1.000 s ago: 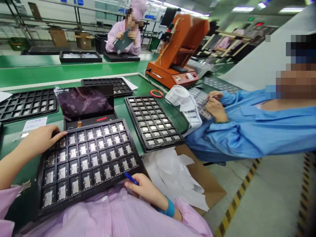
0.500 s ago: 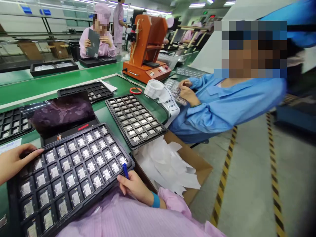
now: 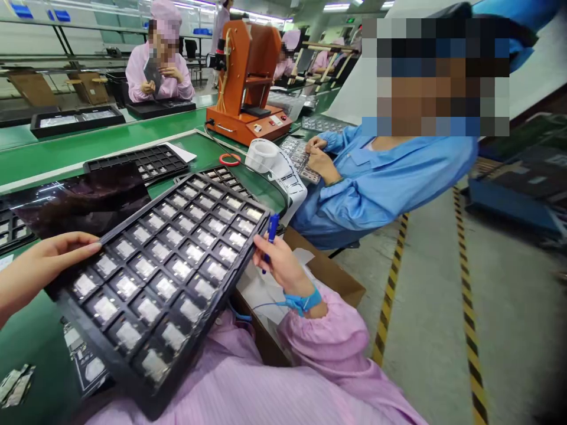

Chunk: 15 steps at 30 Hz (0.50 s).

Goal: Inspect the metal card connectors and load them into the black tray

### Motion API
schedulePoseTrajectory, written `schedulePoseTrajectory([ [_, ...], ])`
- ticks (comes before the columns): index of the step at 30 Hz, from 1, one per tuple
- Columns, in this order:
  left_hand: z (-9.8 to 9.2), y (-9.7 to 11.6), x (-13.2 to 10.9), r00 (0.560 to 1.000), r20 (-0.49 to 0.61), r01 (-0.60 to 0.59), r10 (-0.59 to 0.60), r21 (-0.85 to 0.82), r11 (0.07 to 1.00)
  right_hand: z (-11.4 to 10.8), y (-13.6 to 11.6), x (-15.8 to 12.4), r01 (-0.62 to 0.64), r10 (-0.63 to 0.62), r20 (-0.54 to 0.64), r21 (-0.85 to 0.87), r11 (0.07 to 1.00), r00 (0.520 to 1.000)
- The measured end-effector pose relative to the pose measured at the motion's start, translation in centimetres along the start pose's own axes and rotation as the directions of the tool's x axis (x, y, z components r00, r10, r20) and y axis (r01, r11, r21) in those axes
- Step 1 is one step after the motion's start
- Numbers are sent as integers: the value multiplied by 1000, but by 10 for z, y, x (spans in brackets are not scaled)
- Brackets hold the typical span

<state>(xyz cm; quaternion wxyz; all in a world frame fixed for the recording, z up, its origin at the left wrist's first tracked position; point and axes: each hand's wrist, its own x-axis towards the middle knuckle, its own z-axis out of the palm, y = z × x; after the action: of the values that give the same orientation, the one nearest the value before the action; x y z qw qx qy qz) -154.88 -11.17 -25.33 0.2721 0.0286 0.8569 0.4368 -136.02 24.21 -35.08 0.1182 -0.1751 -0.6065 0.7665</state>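
Observation:
A black compartment tray (image 3: pixel 103 349) filled with small silver-white modules (image 3: pixel 166 288) is raised and tilted in front of me. My left hand (image 3: pixel 55 257) grips its far left edge, thumb over the rim. On the right edge, my right hand (image 3: pixel 287 268) pinches the rim and also keeps a blue pen (image 3: pixel 273 224) between its fingers. A blue wrist strap (image 3: pixel 303 301) circles my right wrist. Behind the raised tray stands a glossy black sheet (image 3: pixel 66 203). A second filled tray (image 3: pixel 228 174) is mostly hidden behind the one I hold.
Small metallic parts (image 3: pixel 16 386) lie at the lower left of the green bench. A cardboard box (image 3: pixel 343 277) with white paper is to my right. Beyond are a label roll (image 3: pixel 261 156), an orange machine (image 3: pixel 248 127) and a co-worker's blue sleeve (image 3: pixel 363 203).
The tray has been lifted and turned toward the right, now covering much of the second tray. Both hands moved with it, and my right hand rose. Parts beneath the tray are uncovered at lower left.

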Motion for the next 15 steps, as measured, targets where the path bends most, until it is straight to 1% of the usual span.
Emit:
schedulePoseTrajectory([
  [3,28,17,-7,983,181,54,-8,-254,966,-15,-12,16,47,-42,-91,47,998,995],
  [4,37,20,-9,974,225,86,-14,-311,947,-19,-14,20,58,-51,-110,61,996,993],
  [5,46,23,-10,969,246,113,-25,-352,929,-22,-15,23,66,-57,-125,73,995,991],
  [7,63,28,-11,969,242,143,-42,-416,898,-26,-15,28,73,-60,-140,93,993,988],
  [9,79,33,-12,977,212,130,-29,-478,869,-30,-11,29,68,-53,-138,108,992,989],
  [12,101,41,-11,984,172,53,54,-564,824,-35,-4,26,54,-38,-123,127,990,992],
  [15,121,46,-4,986,110,-33,125,-605,795,-39,2,19,54,-37,-118,147,988,992],
])
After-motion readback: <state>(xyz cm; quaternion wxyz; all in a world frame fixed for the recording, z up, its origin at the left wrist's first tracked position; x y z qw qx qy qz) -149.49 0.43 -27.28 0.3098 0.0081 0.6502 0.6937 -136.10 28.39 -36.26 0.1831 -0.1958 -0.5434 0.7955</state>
